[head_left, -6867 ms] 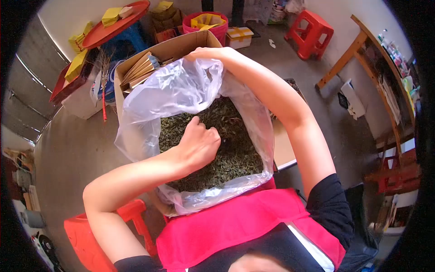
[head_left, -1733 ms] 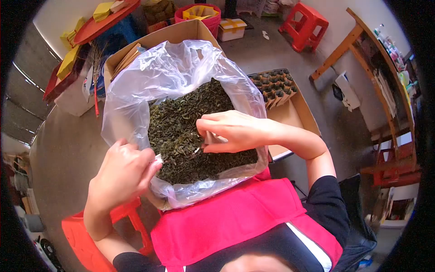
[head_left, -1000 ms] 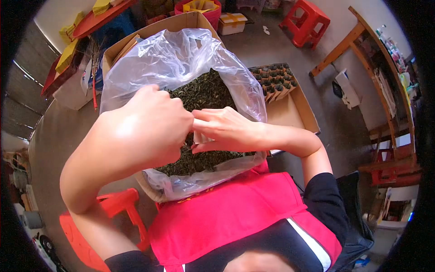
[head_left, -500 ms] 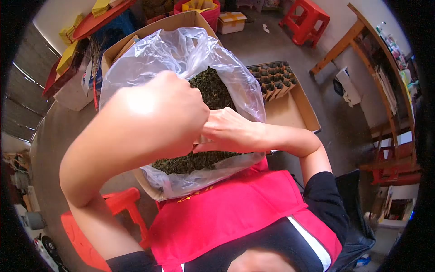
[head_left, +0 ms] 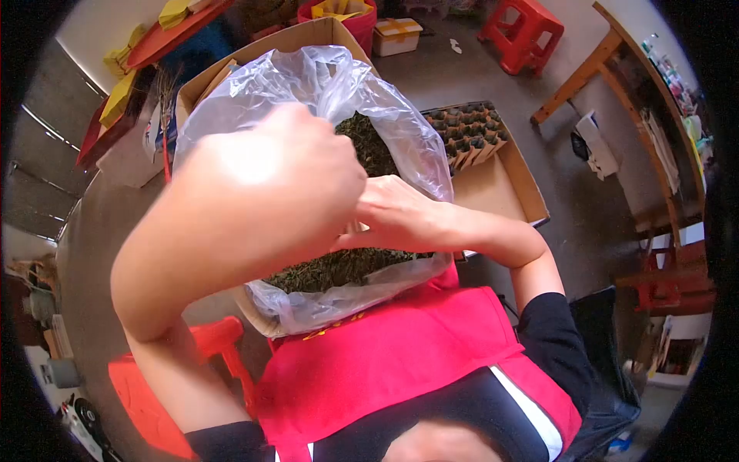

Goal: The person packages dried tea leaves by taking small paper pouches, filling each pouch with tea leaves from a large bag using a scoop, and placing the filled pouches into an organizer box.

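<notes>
Many packets (head_left: 469, 138) fill only part of the tray (head_left: 493, 194) at two o'clock; centrally, above the leaves (head_left: 331, 275), the right hand (head_left: 404, 214) seemingly pinches a pale packet (head_left: 356, 226); the left hand (head_left: 304, 171) hides its grip: cannot tell.

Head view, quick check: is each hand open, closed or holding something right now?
Left hand: cannot be told; its fingers are hidden from view.
Right hand: appears to hold a small pale item, mostly hidden.
</notes>
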A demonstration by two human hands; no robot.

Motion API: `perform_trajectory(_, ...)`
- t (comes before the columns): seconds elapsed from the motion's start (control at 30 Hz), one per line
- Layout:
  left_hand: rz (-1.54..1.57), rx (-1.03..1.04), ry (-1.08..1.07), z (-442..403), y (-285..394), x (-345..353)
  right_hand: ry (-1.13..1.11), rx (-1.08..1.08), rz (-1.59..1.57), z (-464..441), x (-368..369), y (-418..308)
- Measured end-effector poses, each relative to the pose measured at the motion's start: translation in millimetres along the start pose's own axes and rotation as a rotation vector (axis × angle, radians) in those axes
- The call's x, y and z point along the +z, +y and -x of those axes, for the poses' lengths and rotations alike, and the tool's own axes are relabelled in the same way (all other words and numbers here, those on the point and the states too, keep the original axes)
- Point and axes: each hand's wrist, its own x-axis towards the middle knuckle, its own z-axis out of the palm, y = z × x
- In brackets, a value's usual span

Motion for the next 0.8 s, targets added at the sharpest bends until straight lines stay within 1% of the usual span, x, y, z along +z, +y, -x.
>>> perform_trajectory(0.07, -0.006, 0.002, 0.034, -3, 2, 4, 0.009, 0.005, 0.035, 2, 0, 0)
perform_trajectory(0.17, -0.052, -0.026, 0.096, 6, 0, -7, 0.031, 0.011, 0.044, 5, 0, 10)
perform_trajectory(0.23, -0.061, -0.037, 0.108, 10, 1, -9, 0.049, 0.038, -0.006, 6, 0, 9)
perform_trajectory(0.27, -0.063, -0.037, 0.098, 10, 1, -9, 0.094, 0.002, 0.024, 7, 4, 11)
perform_trajectory(0.3, -0.062, -0.035, 0.096, 9, 3, -9, 0.075, 0.009, 0.017, 8, 4, 9)
perform_trajectory(0.37, -0.083, -0.036, 0.061, 11, 3, -13, 0.040, 0.022, 0.011, 9, 1, 5)
perform_trajectory(0.4, -0.092, -0.033, 0.042, 12, 3, -16, 0.119, -0.060, 0.023, 10, 6, 10)
perform_trajectory(0.5, -0.105, -0.014, -0.027, 11, 3, -20, -0.004, 0.002, -0.063, 14, 0, 15)
perform_trajectory(0.53, -0.085, -0.026, -0.081, 11, 0, -21, -0.007, -0.038, -0.123, 15, -4, 15)
perform_trajectory(0.63, -0.050, 0.002, -0.138, 11, -1, -4, -0.076, -0.040, -0.252, 15, -11, 20)
perform_trajectory(0.67, -0.023, 0.010, -0.048, 16, -2, 5, -0.157, 0.032, -0.309, 14, -19, 16)
perform_trajectory(0.77, -0.031, -0.014, -0.250, 6, -1, -4, -0.173, 0.022, -0.308, 13, -20, 25)
perform_trajectory(0.8, -0.034, -0.014, -0.257, 5, 0, -6, -0.160, 0.020, -0.293, 13, -21, 24)
